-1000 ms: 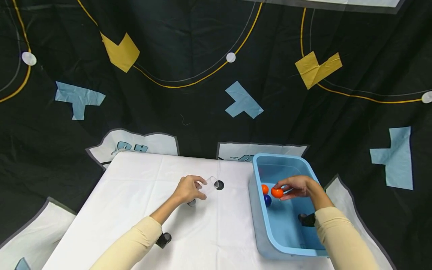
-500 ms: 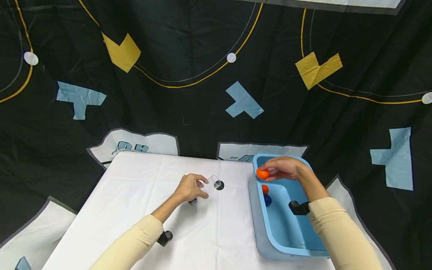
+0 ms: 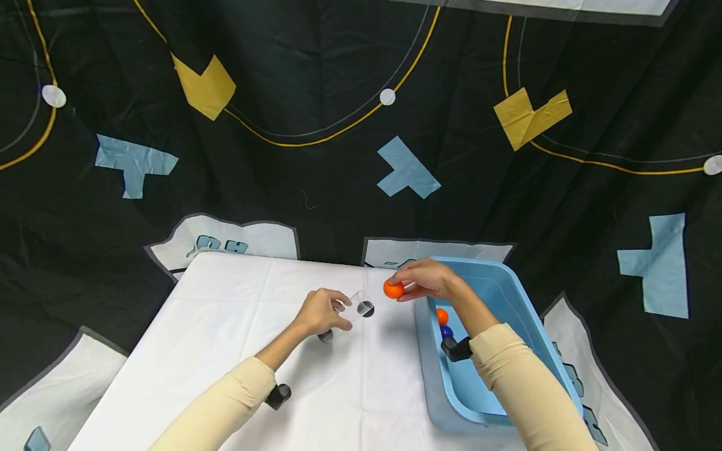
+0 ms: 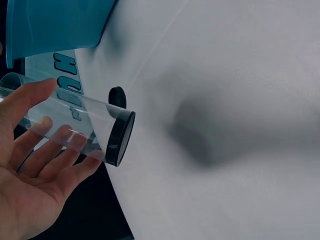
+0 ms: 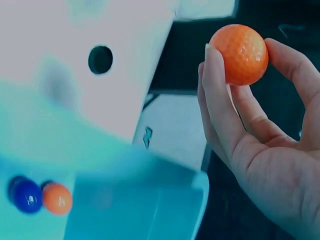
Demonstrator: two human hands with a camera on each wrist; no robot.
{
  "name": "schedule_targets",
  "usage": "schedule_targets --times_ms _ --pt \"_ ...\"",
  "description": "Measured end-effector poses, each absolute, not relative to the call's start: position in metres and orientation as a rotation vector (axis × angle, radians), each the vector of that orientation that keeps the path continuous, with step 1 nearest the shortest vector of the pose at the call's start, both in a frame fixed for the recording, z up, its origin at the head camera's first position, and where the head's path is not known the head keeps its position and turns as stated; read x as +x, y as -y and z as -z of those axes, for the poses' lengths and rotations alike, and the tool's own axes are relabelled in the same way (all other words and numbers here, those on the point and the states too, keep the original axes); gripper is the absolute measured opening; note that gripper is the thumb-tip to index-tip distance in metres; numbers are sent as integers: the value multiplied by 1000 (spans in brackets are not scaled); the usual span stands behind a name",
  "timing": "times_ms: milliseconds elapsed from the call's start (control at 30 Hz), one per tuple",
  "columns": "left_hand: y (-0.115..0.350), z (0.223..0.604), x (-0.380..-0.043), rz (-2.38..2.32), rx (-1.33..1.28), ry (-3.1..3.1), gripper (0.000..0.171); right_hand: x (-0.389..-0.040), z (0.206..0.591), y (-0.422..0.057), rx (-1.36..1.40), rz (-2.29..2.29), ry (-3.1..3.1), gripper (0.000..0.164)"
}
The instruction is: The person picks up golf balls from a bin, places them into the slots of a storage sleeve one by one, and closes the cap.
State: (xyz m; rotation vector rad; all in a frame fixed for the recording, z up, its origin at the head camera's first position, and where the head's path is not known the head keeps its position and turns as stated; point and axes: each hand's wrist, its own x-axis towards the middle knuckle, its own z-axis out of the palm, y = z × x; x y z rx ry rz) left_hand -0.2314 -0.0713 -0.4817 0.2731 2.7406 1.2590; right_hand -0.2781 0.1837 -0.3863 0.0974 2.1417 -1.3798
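My left hand (image 3: 324,313) grips a clear plastic tube (image 4: 80,117) above the white table; a black cap (image 4: 120,139) covers its bottom end. The tube's open end (image 3: 359,299) leans toward the right in the head view. Between thumb and fingertips, my right hand (image 3: 425,280) pinches an orange golf ball (image 5: 240,54). That ball hangs over the table, just left of the blue bin's rim and a short way right of the tube's mouth. A loose black lid (image 4: 117,97) lies on the table past the tube.
The blue bin (image 3: 431,388) stands on the table's right side. Inside it, another orange ball (image 5: 57,199) sits beside a dark blue ball (image 5: 27,196). A black curtain (image 3: 316,188) with tape marks hangs behind the white table (image 3: 237,300).
My right hand has lifted the orange golf ball out of the bin and carried it left over the table toward the tube. The left hand has barely shifted, still holding the tube.
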Motion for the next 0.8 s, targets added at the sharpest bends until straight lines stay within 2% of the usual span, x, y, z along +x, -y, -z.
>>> schedule_targets --times_ms 800 --pt "71 478 -233 -1249 334 -2756 42 -269 416 -135 64 1395 -2225 30"
